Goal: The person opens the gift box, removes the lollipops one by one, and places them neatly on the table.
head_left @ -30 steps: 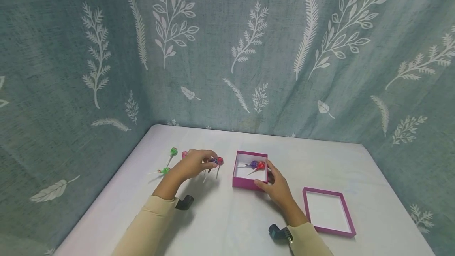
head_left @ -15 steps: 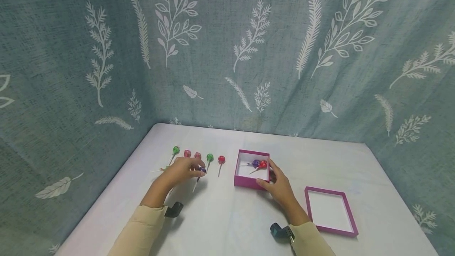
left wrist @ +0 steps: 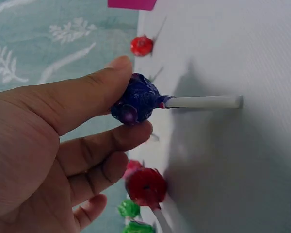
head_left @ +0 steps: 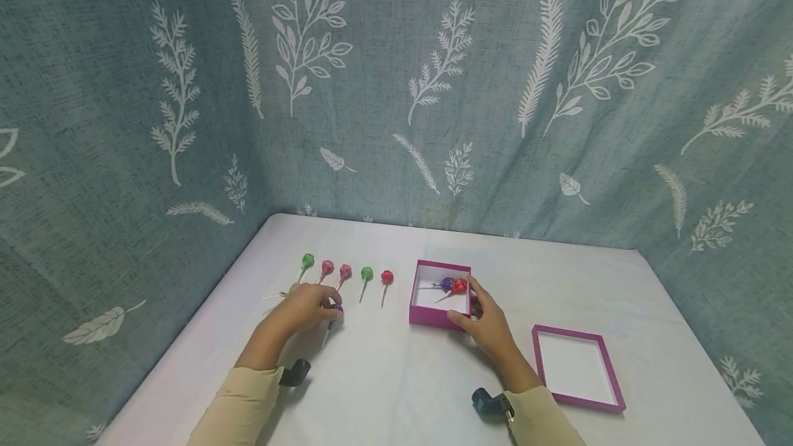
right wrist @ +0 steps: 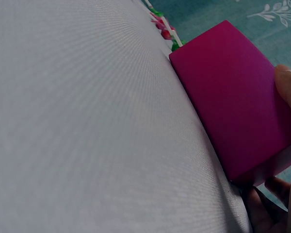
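Observation:
My left hand (head_left: pixel 310 306) pinches a purple lollipop (left wrist: pixel 136 99) by its wrapped head between thumb and forefinger. The lollipop's white stick sticks out over the white table. Close below those fingers in the left wrist view is a dark red lollipop (left wrist: pixel 146 187), which the hand hides in the head view. On the right, my right hand (head_left: pixel 486 322) grips the near right corner of a magenta open box (head_left: pixel 427 316), thumb on its front wall and fingers along its right side. Inside the box lie a purple lollipop (head_left: pixel 447 284) and a red lollipop (head_left: pixel 459 285).
Across the back left lie a green lollipop (head_left: pixel 308 260), pink lollipops (head_left: pixel 327 266), another green lollipop (head_left: pixel 367 272) and a red lollipop (head_left: pixel 387 277). A further green one is partly behind my left hand. The magenta-rimmed lid (head_left: pixel 575 368) lies at the right. A patterned curtain (head_left: pixel 396 88) stands behind the table.
My left hand has moved left and nearer to me with the purple lollipop, uncovering pink and green lollipops behind it. My right hand and the box have stayed in place.

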Motion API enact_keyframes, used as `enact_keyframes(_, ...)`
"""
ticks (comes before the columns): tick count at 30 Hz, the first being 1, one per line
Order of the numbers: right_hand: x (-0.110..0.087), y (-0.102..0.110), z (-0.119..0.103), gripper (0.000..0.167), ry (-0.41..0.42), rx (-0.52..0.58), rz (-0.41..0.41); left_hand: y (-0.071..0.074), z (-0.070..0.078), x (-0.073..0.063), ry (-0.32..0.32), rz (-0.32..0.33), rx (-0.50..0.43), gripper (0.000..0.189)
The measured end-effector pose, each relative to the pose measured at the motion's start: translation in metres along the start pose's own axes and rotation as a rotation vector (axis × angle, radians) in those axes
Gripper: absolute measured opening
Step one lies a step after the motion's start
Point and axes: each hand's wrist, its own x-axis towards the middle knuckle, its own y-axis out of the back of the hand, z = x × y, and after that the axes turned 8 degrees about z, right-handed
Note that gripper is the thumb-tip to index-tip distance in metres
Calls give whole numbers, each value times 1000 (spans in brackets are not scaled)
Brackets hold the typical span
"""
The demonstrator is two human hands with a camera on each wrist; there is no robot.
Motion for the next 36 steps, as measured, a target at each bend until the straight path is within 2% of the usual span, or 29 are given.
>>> enact_keyframes(11,1,-2,2,96,5,11,11,-5,-3,0,2,8,57,18)
enact_keyframes(17,2,-2,4,96,7,7,15,-5,-1,0,33,-2,82,17)
enact_keyframes(22,3,-1,4,96,-2,6,8,2,6,6,49,7,107,24)
enact_keyframes(25,3,1,3,96,-15,4,4,10,16,14,14,34,99,28)
enact_keyframes(28,4,1,3,97,-22,-4,1,12,25,24,-62,66,86,27)
enact_keyframes(31,4,1,4,97,-21,-1,2,8,37,36,-126,79,79,26)
enact_keyframes(36,1,-1,4,97,-13,22,8,-3,67,52,-230,91,42,22)
